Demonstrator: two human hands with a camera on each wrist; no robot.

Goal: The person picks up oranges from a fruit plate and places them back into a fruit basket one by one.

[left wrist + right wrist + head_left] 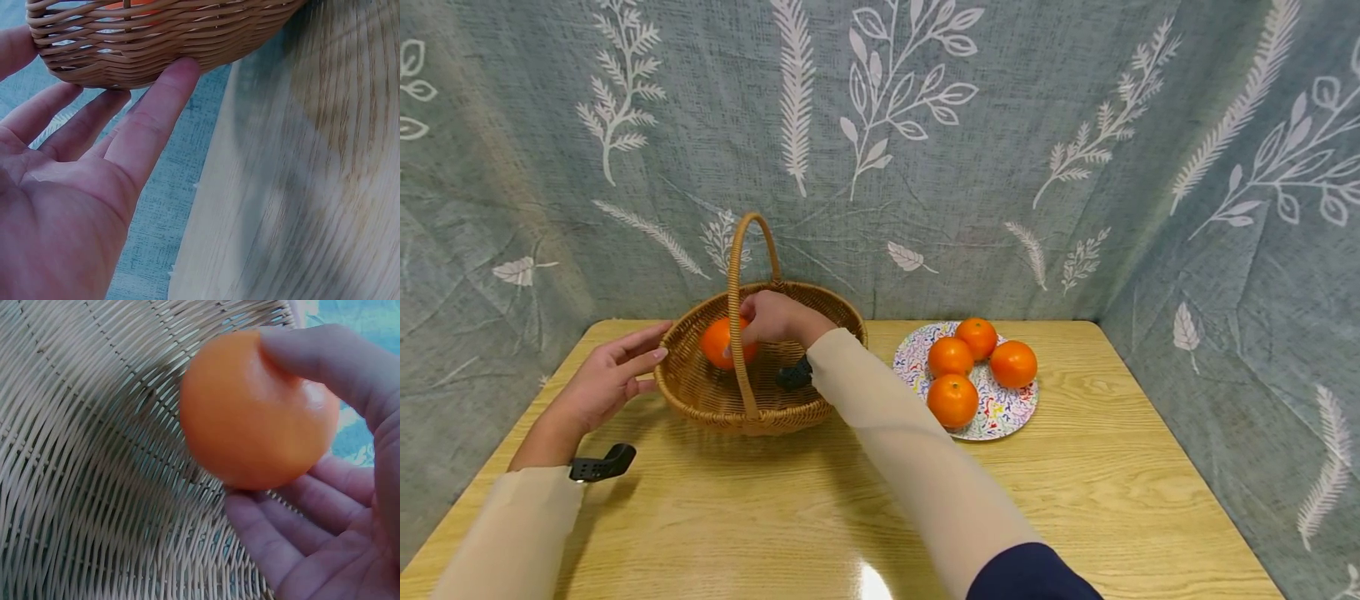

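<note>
An oval wicker basket (707,407) with a tall arched handle (735,292) stands at the left of the table. My right hand (778,318) reaches inside it and grips an orange (250,419), thumb on top and fingers beneath. In the head view the handle partly hides this orange (717,343). My left hand (606,379) touches the basket's left side with nearly straight fingers, the thumb tip at the rim. From the left wrist, fingertips (181,72) show against the woven underside (206,37).
Right of the basket, a round plate (1000,421) with a colourful squiggle pattern carries several oranges (952,401). The wooden table (1097,467) meets a grey-blue leaf-print cloth (925,233) at the back and sides. My right forearm (910,450) crosses in front of the basket.
</note>
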